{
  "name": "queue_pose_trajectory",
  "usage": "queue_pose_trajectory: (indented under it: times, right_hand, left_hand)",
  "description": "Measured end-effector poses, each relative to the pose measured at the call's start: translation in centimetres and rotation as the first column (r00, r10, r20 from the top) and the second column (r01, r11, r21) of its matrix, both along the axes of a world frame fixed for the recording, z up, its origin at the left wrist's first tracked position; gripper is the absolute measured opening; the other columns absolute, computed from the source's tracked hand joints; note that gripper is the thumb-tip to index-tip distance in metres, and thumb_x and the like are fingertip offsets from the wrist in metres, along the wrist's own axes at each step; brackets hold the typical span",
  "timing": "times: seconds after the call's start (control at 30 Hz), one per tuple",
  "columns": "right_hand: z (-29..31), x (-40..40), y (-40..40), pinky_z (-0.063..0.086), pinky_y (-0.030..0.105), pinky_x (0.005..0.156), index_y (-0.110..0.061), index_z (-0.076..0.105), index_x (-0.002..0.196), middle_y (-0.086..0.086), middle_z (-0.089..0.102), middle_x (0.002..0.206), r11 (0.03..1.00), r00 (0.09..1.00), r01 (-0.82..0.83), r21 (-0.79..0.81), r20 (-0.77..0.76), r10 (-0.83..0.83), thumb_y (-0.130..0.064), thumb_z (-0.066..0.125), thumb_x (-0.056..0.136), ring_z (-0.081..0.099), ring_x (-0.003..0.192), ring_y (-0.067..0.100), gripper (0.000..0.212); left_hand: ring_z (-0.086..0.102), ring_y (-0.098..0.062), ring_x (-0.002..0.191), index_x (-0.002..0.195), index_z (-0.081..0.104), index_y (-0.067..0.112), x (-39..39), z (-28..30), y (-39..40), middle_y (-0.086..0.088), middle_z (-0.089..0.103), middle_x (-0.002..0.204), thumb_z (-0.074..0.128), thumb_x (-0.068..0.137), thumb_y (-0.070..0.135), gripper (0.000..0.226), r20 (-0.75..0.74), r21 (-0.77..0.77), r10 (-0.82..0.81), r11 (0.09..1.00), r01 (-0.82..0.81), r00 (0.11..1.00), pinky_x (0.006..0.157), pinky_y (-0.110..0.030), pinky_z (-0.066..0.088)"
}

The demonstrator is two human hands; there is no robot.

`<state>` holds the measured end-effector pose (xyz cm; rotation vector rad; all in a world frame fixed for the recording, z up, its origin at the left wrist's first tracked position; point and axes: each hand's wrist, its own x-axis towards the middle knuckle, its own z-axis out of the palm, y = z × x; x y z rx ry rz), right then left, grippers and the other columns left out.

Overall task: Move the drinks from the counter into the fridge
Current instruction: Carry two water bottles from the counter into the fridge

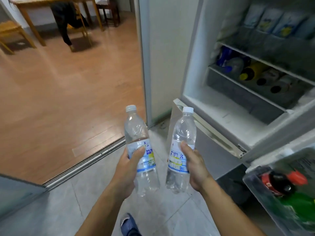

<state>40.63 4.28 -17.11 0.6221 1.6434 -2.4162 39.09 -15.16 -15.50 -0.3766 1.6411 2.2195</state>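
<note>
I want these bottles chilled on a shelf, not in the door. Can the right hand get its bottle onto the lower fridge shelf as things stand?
Probably yes. The fridge stands open, and the right hand holds its bottle just outside it. Nothing blocks the way, but drinks already lying there leave little room.

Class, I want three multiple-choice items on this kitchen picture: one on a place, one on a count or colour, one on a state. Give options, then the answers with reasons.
1. Where are the lying bottles with dark and yellow caps?
A. on the floor
B. in the fridge drawer
C. on the wooden table

2. How many clear bottles does the person hold?
A. one
B. two
C. three

3. The fridge door is:
A. open
B. shut
C. missing

Answers:
1 B: they lie in the drawer, below a shelf.
2 B: the left hand holds the left bottle, the right hand the right bottle.
3 A: the fridge interior and door rack show.
</note>
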Motion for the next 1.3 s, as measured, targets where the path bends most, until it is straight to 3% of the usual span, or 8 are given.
queue_pose_trajectory:
  times: [0.1,0.37,0.5,0.73,0.87,1.07,1.23,1.3]
  right_hand:
    - [1.3,-3.1,-0.8,0.058,0.052,0.084,-0.007,0.066,0.120,0.023,0.072,0.107,0.993,0.993,0.120,-0.005,-0.016,-0.120,-0.046,0.072,0.078,0.071,0.094,0.038,0.057]
    - [5.5,-8.6,1.4,0.060,0.034,0.067,-0.025,0.072,0.102,0.007,0.078,0.097,0.914,0.925,0.372,0.160,-0.149,-0.350,-0.046,0.071,0.075,0.075,0.088,0.024,0.034]
    - [7.1,-10.4,5.1,0.058,0.026,0.065,-0.024,0.070,0.108,0.004,0.078,0.098,0.850,0.861,0.495,0.178,-0.231,-0.453,-0.047,0.070,0.074,0.075,0.089,0.021,0.040]
    - [9.9,-14.2,13.4,0.060,0.037,0.074,-0.031,0.073,0.100,0.004,0.078,0.099,0.733,0.723,0.673,0.095,-0.291,-0.626,-0.053,0.076,0.070,0.075,0.090,0.023,0.038]
    - [11.2,-15.9,17.9,0.059,0.038,0.078,-0.035,0.073,0.096,0.003,0.078,0.098,0.666,0.638,0.744,0.045,-0.340,-0.691,-0.043,0.079,0.073,0.075,0.090,0.022,0.025]
    - [12.7,-19.9,23.9,0.056,0.019,0.064,-0.031,0.054,0.111,-0.012,0.074,0.095,0.459,0.432,0.886,0.062,-0.470,-0.770,-0.015,0.077,0.082,0.073,0.084,0.004,0.040]
    - [15.1,-24.0,28.5,0.054,0.011,0.064,-0.023,0.053,0.127,-0.010,0.070,0.106,0.311,0.327,0.942,0.130,-0.568,-0.755,-0.023,0.082,0.078,0.070,0.086,-0.003,0.057]
    - [15.9,-25.6,30.2,0.050,0.006,0.060,-0.025,0.053,0.124,-0.013,0.067,0.106,0.256,0.294,0.955,0.149,-0.585,-0.756,-0.020,0.080,0.081,0.067,0.083,-0.011,0.051]
  left_hand:
    - [0.071,-0.028,0.075,0.116,0.059,0.011,-5.4,1.3,-0.5,-0.016,0.073,0.091,0.066,0.079,0.031,0.043,-0.025,0.045,-0.104,0.993,0.105,0.994,0.062,-0.037,0.059]
    - [0.069,-0.025,0.074,0.112,0.062,0.013,-16.3,4.2,3.7,-0.010,0.072,0.085,0.068,0.074,0.038,0.046,-0.135,0.090,-0.327,0.936,0.340,0.935,0.065,-0.039,0.059]
    - [0.069,-0.027,0.078,0.110,0.063,0.013,-19.9,5.2,9.0,-0.012,0.072,0.089,0.071,0.070,0.040,0.049,-0.197,0.085,-0.425,0.891,0.447,0.884,0.066,-0.040,0.059]
    - [0.071,-0.031,0.080,0.110,0.066,0.023,-25.2,7.5,18.4,-0.014,0.073,0.096,0.082,0.074,0.039,0.043,-0.297,0.042,-0.516,0.833,0.551,0.803,0.068,-0.043,0.057]
    - [0.073,-0.024,0.089,0.115,0.061,0.028,-28.4,8.5,23.5,-0.005,0.074,0.102,0.078,0.076,0.042,0.045,-0.384,-0.022,-0.523,0.829,0.559,0.761,0.069,-0.036,0.058]
    - [0.072,-0.006,0.084,0.112,0.054,0.035,-33.4,10.4,29.9,0.011,0.073,0.095,0.076,0.082,0.033,0.037,-0.511,-0.154,-0.492,0.859,0.489,0.705,0.062,-0.016,0.055]
    - [0.069,-0.015,0.065,0.095,0.055,0.040,-38.1,13.0,34.9,0.006,0.070,0.077,0.082,0.075,0.029,0.036,-0.621,-0.186,-0.447,0.882,0.433,0.644,0.049,-0.026,0.052]
    - [0.069,-0.022,0.074,0.094,0.054,0.046,-40.1,13.9,37.0,0.003,0.070,0.086,0.081,0.075,0.029,0.037,-0.671,-0.188,-0.439,0.880,0.435,0.598,0.056,-0.033,0.056]
